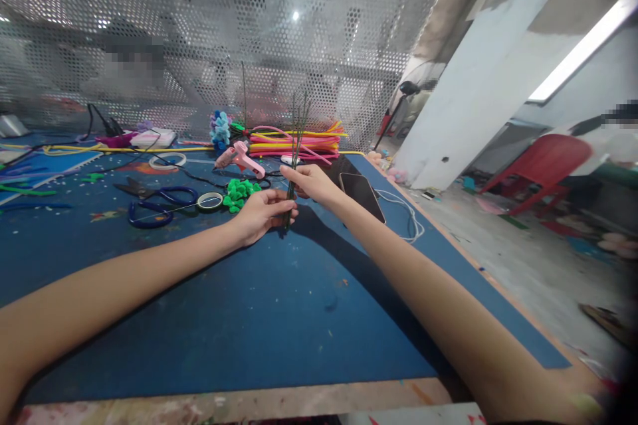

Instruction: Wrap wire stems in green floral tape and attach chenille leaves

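Note:
A bundle of thin dark green wire stems stands nearly upright over the blue table mat, gripped in both hands. My left hand is closed around its lower part, thumb in front, with the lower ends just showing beneath. Slightly higher, my right hand pinches the same bundle from the right. Beside my left hand lies a cluster of green fuzzy pipe-cleaner pieces. A roll of tape and dark blue-handled scissors lie farther left. Behind the hands sits a pink glue gun.
Pink and yellow pipe cleaners are heaped at the back, near a blue fuzzy flower. A smartphone and white cable lie right of my hands. A perforated metal screen rises behind the table. A red chair stands beyond, on the right.

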Motion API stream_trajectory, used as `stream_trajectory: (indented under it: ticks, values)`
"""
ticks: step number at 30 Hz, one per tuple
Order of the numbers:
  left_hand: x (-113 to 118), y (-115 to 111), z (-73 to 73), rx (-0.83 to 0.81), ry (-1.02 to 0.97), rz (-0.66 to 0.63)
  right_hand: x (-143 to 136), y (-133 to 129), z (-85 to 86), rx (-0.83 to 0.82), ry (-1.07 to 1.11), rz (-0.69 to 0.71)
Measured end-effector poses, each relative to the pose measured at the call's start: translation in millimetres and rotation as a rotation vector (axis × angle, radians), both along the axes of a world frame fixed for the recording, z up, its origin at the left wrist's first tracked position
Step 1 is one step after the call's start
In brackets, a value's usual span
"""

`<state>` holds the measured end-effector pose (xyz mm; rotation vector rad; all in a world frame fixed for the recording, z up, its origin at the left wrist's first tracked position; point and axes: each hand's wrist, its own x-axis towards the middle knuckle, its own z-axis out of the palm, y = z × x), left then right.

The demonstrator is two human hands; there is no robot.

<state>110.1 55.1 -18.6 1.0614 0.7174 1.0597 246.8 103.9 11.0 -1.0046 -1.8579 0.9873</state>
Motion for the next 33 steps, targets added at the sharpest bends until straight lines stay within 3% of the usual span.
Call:
stream_trajectory:
  ticks: [12, 19, 26, 33]
  values:
    - [-1.3, 1.5, -1.3, 0.003, -0.014, 0.032, 7.7, -1.6, 4.8, -0.019, 0.066, 0.113]
    - [-2.0, 2.6, -0.5, -0.04, 0.002, -0.051, 5.6, -2.3, 7.0, 0.013, 0.086, 0.047]
    - [-3.8, -0.6, 2.4, -0.075, 0.051, -0.084, 5.6, -3.0, 4.2, -0.091, 0.051, 0.026]
    - [-1.2, -7.7, 4.2, -0.131, 0.081, -0.158, 13.4, -5.1, 1.1, -0.24, -0.132, 0.205]
